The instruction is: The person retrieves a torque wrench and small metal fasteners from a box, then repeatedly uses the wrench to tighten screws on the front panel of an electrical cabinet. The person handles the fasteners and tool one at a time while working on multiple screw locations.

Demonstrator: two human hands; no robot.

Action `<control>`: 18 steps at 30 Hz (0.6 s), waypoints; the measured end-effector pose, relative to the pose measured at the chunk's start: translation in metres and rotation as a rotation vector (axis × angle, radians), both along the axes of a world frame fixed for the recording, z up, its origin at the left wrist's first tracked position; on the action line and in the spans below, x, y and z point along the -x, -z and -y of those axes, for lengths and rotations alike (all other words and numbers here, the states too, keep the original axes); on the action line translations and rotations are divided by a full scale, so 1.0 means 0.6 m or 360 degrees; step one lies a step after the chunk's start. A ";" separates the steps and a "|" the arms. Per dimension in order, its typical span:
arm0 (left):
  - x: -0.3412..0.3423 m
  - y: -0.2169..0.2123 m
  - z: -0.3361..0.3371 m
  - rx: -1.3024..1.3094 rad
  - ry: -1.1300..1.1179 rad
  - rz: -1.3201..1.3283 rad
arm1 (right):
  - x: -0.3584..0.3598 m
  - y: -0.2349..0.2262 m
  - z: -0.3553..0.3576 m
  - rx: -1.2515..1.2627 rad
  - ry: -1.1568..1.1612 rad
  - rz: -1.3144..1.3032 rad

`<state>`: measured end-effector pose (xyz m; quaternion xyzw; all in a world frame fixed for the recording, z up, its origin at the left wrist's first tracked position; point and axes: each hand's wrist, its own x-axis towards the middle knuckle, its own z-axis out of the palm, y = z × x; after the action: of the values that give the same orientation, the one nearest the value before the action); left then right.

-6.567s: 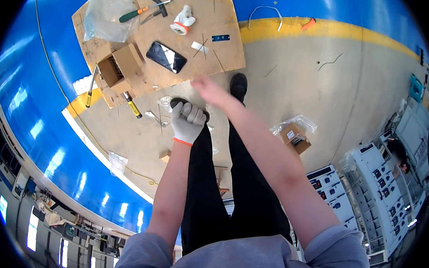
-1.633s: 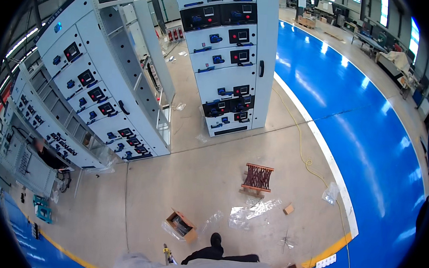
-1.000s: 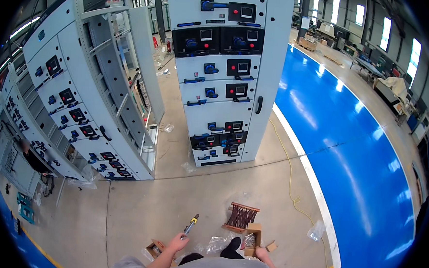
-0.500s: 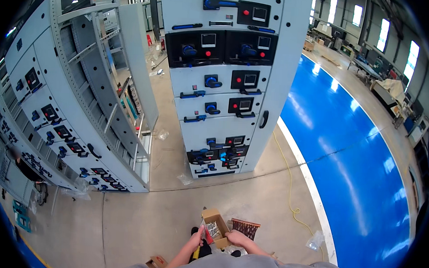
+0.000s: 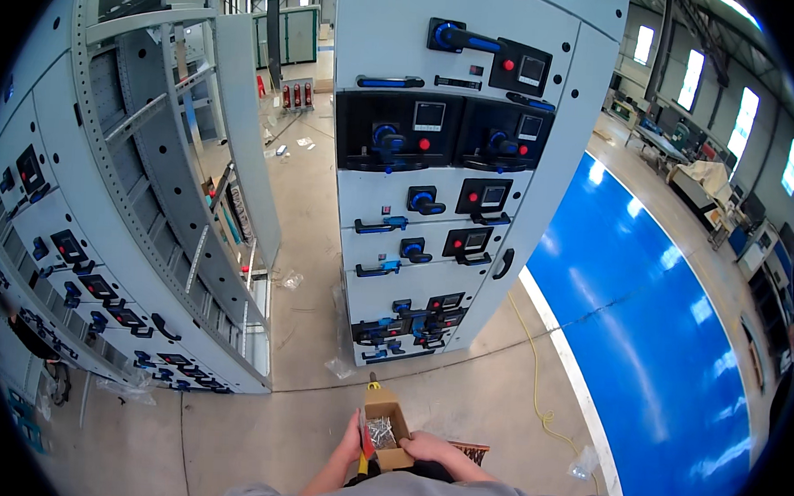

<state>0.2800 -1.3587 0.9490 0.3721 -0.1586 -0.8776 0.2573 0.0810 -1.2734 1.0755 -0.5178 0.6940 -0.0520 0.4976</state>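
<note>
A small open cardboard box [image 5: 394, 412] with several silver screws [image 5: 381, 434] inside sits low in the view, close to my chest. My left hand [image 5: 349, 443] grips its left side. A screwdriver with a yellow and black handle [image 5: 373, 386] runs along that side, pressed between this hand and the box. My right hand [image 5: 429, 448] holds the box from the right and from below. Both forearms come up from the lower edge.
A tall grey switchgear cabinet [image 5: 435, 205] with blue handles and red buttons stands straight ahead. An open cabinet frame [image 5: 158, 191] and a panel row [image 5: 64, 266] are on the left. Blue floor [image 5: 661, 352] lies to the right. A yellow cable [image 5: 541, 381] and plastic wrap [image 5: 339, 367] lie on the concrete.
I have come closer to the grey cabinet and the view has tilted up. The box of screws, picked up about half a second ago, is now held in both hands.
</note>
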 end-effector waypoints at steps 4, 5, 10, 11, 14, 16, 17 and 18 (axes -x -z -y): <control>-0.020 0.008 0.043 -0.0047 -0.0107 0.0056 | -0.015 0.009 0.051 0.0121 -0.0059 0.0018; -0.015 0.005 0.047 -0.0084 -0.0106 0.0031 | -0.012 0.012 0.061 0.0102 -0.0087 0.0004; -0.025 0.005 0.102 -0.0111 -0.0127 0.0148 | -0.007 0.010 0.143 -0.0311 -0.0223 0.0423; -0.045 0.013 0.116 -0.0133 -0.0122 0.0045 | -0.004 -0.020 0.159 -0.0221 -0.0235 0.0549; -0.045 0.030 0.155 -0.0024 -0.0077 0.0060 | 0.007 0.004 0.206 -0.0202 -0.0119 0.0639; -0.035 0.040 0.156 0.0005 -0.0117 0.0097 | 0.022 0.035 0.224 -0.0279 0.0004 0.0796; -0.029 0.046 0.153 -0.0028 -0.0168 0.0067 | 0.032 0.039 0.233 -0.0318 0.0075 0.0963; -0.025 0.048 0.152 -0.0053 -0.0225 0.0039 | 0.037 0.041 0.250 -0.0349 0.0133 0.1133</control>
<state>0.2951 -1.4500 0.9200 0.3973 -0.1204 -0.8551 0.3106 0.0590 -1.4235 1.0511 -0.3821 0.4996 -0.1744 0.7576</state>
